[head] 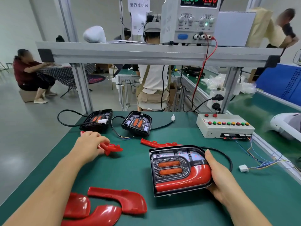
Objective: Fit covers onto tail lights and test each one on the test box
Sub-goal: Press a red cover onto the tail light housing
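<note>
Head view: on the matte green worktop (179,212), the right hand (219,176) grips the edge of a black-framed tail light (172,168), whose glossy curved fitted cover (195,178) lies along its bottom. The left hand (90,144) pinches a loose red cover (114,148). Spare covers (118,199) lie front-left, and another cover (154,143) just behind the held light. Two bare lights (137,123) with black cables sit at the back. The grey test box (224,128) with coloured buttons stands far right.
</note>
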